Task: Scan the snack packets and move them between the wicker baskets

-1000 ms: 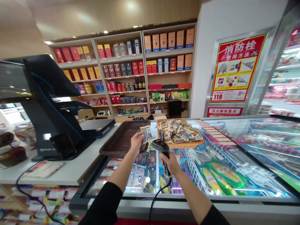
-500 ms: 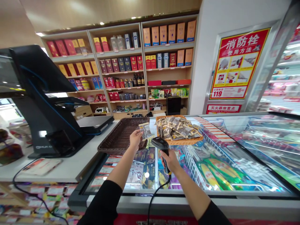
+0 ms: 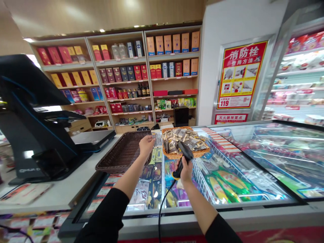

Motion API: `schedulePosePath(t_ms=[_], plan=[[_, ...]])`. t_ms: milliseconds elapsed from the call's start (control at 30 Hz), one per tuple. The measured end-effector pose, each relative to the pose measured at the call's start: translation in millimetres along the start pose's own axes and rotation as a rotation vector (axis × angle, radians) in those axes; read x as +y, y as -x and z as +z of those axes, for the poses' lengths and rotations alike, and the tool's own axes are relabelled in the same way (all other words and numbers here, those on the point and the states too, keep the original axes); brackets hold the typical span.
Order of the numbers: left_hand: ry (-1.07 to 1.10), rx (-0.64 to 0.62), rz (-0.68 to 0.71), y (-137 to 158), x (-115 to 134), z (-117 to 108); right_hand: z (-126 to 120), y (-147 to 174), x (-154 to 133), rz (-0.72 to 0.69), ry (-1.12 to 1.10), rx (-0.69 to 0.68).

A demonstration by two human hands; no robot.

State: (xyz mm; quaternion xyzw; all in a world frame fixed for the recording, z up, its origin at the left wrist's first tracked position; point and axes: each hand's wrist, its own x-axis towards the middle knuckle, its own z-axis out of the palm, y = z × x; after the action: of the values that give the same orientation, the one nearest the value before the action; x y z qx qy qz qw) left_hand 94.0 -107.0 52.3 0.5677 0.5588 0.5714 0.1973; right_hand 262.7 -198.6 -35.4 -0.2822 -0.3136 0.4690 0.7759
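My left hand point(image 3: 146, 145) is over the right side of a dark brown wicker basket point(image 3: 121, 152), its fingers pinching a small clear snack packet point(image 3: 158, 138), partly hidden behind the hand. Wrapped around the handle of a black barcode scanner point(image 3: 185, 152), my right hand point(image 3: 186, 169) is just in front of an orange wicker basket point(image 3: 174, 156). The scanner's head tilts up and away, overlapping that basket's front in view. Many small packets point(image 3: 177, 136) with beige and dark printing are heaped inside the orange basket.
Both baskets rest on a glass-topped freezer point(image 3: 255, 145) full of packaged goods. A black cable point(image 3: 162, 209) runs down from the scanner. On the left counter stand a black checkout terminal point(image 3: 27, 128) and a flat scale point(image 3: 92, 139). Boxed goods fill the shelves point(image 3: 121, 62) behind.
My right hand has turned the scanner, whose head now points away rather than to the left. The packet in my left hand has swung more behind the fingers. The whole view has shifted slightly right.
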Motion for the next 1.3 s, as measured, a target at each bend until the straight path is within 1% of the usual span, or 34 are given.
schedulePosePath(t_ms=[100, 200, 333, 400, 467, 533, 600, 800, 867, 933, 1100, 1200, 1300], plan=[[-0.190, 0.029, 0.100, -18.0, 28.6, 27.0, -3.7, -6.5, 0.7, -0.026, -0.037, 0.106], [-0.338, 0.024, 0.141, -32.7, 45.0, 54.1, -5.7, -10.2, 3.8, -0.016, -0.056, 0.165], [-0.513, -0.067, 0.182, -42.4, 46.5, 81.4, -4.1, -14.7, 9.8, -0.013, -0.049, 0.202], [-0.585, -0.129, 0.178, -43.5, 44.1, 90.9, -1.7, -16.5, 11.9, -0.019, -0.048, 0.194], [-0.626, -0.181, 0.207, -43.2, 42.7, 97.4, 0.8, -17.5, 12.6, -0.028, -0.040, 0.193], [-0.650, -0.205, 0.246, -42.4, 43.1, 100.3, 2.9, -17.5, 12.4, -0.038, -0.022, 0.192], [-0.665, -0.202, 0.248, -41.8, 44.5, 99.2, 4.2, -17.0, 11.8, -0.037, -0.004, 0.181], [-0.614, -0.187, 0.123, -45.9, 42.4, 82.9, 4.7, -14.5, 9.7, -0.024, -0.023, 0.159], [-0.578, -0.193, 0.087, -47.3, 40.4, 79.0, 4.9, -13.7, 8.4, -0.017, -0.048, 0.151], [-0.598, -0.220, 0.079, -46.7, 40.7, 77.9, 4.8, -13.1, 7.5, -0.013, -0.055, 0.148], [-0.818, -0.294, 0.089, -37.1, 51.9, 84.3, 1.1, -13.3, 11.5, -0.025, 0.026, 0.151], [-0.862, -0.295, 0.131, -32.7, 56.9, 85.2, -2.0, -14.2, 15.3, -0.038, 0.072, 0.142], [-0.837, -0.290, 0.171, -32.5, 54.8, 78.9, -2.4, -14.6, 15.6, -0.050, 0.091, 0.149]])
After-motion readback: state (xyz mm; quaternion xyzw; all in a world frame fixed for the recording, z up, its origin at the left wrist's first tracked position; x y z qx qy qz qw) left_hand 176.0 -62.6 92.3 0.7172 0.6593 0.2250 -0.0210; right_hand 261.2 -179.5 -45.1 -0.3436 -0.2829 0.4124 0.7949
